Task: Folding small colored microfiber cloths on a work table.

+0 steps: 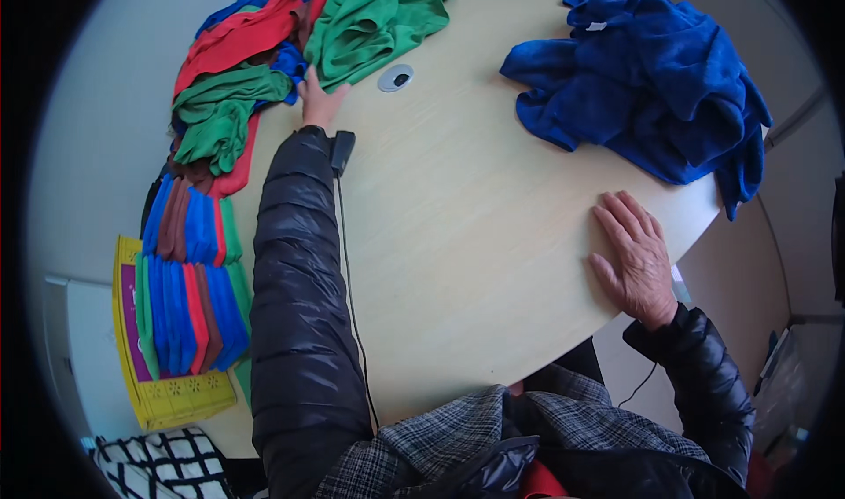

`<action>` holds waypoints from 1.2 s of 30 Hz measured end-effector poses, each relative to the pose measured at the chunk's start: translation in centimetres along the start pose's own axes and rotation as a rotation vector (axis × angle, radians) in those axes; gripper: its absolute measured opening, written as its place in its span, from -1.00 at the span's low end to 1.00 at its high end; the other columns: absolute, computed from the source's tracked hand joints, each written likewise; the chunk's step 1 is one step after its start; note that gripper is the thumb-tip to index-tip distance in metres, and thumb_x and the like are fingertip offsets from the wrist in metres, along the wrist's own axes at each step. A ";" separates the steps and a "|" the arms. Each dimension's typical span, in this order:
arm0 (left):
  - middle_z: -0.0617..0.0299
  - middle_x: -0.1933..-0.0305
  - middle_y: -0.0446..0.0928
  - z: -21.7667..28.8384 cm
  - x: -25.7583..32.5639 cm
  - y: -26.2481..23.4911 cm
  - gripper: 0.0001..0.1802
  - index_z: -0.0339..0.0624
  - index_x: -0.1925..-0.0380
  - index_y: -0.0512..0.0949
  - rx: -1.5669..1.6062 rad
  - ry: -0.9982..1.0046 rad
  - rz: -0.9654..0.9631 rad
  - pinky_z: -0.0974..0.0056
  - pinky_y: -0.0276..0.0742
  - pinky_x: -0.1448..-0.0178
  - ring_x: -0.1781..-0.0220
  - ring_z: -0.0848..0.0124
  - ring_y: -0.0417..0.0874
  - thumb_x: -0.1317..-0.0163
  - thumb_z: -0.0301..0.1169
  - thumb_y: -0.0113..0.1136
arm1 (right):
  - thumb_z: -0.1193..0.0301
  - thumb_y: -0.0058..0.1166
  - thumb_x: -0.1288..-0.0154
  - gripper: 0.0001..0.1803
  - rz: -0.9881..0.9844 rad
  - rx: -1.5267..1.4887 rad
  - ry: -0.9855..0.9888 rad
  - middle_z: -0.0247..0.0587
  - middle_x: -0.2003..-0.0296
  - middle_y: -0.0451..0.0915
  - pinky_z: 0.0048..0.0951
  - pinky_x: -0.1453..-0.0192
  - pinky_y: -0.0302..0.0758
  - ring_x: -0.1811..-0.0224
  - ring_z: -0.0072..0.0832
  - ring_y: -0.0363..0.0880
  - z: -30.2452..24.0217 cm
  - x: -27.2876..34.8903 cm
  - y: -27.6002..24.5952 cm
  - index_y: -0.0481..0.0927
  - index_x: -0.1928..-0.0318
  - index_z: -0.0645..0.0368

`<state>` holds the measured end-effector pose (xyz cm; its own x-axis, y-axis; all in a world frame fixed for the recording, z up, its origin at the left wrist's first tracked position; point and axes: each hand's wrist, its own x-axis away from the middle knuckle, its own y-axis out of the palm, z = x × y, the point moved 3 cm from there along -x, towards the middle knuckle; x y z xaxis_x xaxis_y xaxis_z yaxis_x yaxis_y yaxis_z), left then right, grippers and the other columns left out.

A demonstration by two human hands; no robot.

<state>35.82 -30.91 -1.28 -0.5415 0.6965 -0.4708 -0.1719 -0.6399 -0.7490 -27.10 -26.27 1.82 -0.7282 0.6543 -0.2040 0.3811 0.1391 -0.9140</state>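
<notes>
My left hand point(320, 101) reaches to the far left of the table, at the near edge of a crumpled green cloth point(374, 28). Its thumb is spread from the fingers, and the fingertips meet the cloth's edge; I see no firm hold. Around that cloth lies a loose heap with a red cloth point(233, 50) and another green cloth point(216, 116). Palm down, my right hand point(635, 257) rests on the table's right edge with fingers stretched out. Beyond it lies a heap of dark blue cloth point(651, 77), untouched.
Neatly folded cloths point(189, 310) stand in two rows at the left, beside a yellow bag point(176, 402). A round grommet point(396, 78) sits in the table point(475, 235). A small black box point(342, 153) with a cable is at my left cuff. Checked fabric point(167, 464) lies lower left.
</notes>
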 end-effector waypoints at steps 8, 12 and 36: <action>-0.10 -0.40 0.40 -1.5 -6.1 7.7 -0.02 -0.11 -0.46 0.19 -0.284 -0.238 -0.117 -0.03 0.39 -0.38 -0.36 -0.11 0.46 -0.14 0.11 0.30 | 0.10 0.08 -0.28 -0.29 -0.107 0.104 0.062 -0.02 -0.45 0.26 0.00 -0.57 0.03 -0.55 -0.02 0.10 0.7 -0.3 0.3 0.36 -0.38 0.15; -0.27 -0.15 0.56 -4.1 -7.0 4.1 -0.35 -0.27 -0.17 0.54 -0.209 -0.089 -0.142 0.05 0.47 -0.30 -0.25 -0.05 0.57 -0.18 -0.06 0.29 | 0.10 0.07 -0.29 -0.28 -0.085 0.039 -0.005 0.01 -0.45 0.25 0.01 -0.57 0.03 -0.55 -0.01 0.10 -0.2 -0.8 0.3 0.35 -0.39 0.17; -0.20 -0.39 0.25 -16.8 4.0 -17.6 -0.01 0.09 -0.47 0.15 -0.555 -0.272 0.091 -0.17 0.46 -0.29 -0.34 -0.22 0.40 -0.06 -0.01 0.40 | 0.27 0.08 -0.22 -0.29 -0.060 0.091 0.049 0.02 -0.45 0.24 -0.02 -0.58 0.04 -0.56 -0.01 0.07 -1.6 -0.5 0.3 0.35 -0.38 0.24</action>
<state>50.45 -11.42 2.19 -0.7363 0.4929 -0.4636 0.2988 -0.3779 -0.8763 -25.74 -25.36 2.23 -0.7190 0.6823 -0.1323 0.2823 0.1127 -0.9527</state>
